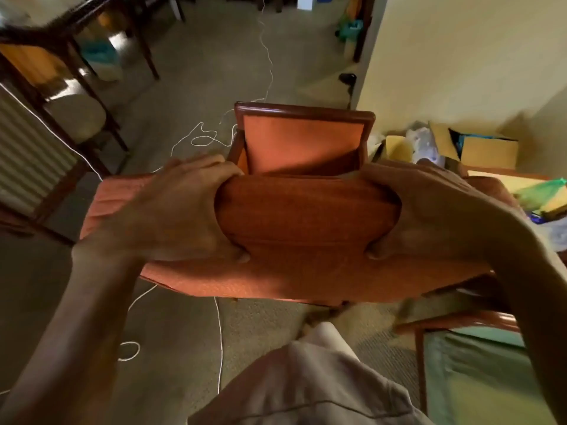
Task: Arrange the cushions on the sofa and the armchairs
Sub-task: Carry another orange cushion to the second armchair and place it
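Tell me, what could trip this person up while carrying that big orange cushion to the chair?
The white cord trails across the carpet near the feet, so it might snag a step. The orange cushion, gripped by the left hand and right hand, hides the armchair seat, so it may land crooked.

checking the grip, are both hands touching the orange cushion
Touching. The head view shows the left hand and right hand each gripping the orange cushion, fingers over its far edge, thumbs pressed into the fabric.

The floor (190,75) is brownish carpet. A white cord (219,338) lies on it, looping from the top middle down to the bottom.
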{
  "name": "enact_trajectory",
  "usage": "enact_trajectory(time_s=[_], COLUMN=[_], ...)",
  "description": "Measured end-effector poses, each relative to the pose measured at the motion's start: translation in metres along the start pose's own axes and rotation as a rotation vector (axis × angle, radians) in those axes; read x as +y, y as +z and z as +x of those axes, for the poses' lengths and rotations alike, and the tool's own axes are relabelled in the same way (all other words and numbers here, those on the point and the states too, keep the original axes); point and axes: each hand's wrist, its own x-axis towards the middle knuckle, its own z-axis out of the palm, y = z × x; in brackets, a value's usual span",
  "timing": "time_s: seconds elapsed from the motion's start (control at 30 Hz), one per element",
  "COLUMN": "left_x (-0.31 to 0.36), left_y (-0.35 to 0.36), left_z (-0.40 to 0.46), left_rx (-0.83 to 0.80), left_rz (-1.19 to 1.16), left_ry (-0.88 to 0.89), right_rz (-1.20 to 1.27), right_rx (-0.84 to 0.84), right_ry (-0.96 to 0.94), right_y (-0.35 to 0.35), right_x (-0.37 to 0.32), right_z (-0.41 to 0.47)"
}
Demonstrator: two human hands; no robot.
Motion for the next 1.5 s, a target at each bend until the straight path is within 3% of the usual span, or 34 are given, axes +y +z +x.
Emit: enact_trajectory(time_s=[0.13,0.37,0.73,0.83,1.2,1.33,1.5], left_x=[-0.050,-0.131,-0.230,-0.243,-0.281,-0.303,-0.346], left_y=[-0.019,-0.036,0.002,0.036,0.207,0.258,0.320], left_z=[0.031,0.129,0.335,0.391,0.521,0.560,0.569], left_rx=[0.024,0.047,0.081,0.092,-0.143,-0.243,-0.317], left_rz=[-0.019,-0.014,0.027,0.044,0.033,-0.018,0.003], left_ry=[-0.091,-0.086,0.082,0.120,0.124,0.057,-0.059], right_rz=[-0.001,-0.023,-0.132,-0.131,0.065,0.092,-0.057], right_rx=[0.002,0.044,0.161,0.173,0.058,0.031,-0.017], right_ry=[-0.051,-0.099,0.002,0.079,0.293,0.339,0.307], right_y=[-0.023,-0.054,-0.061,-0.041,0.109,0.155,0.208], right_x=[-0.002,0.029,0.137,0.179,0.308,0.351,0.368], right_z=[0.074,0.201,0.360,0.388,0.470,0.501,0.548])
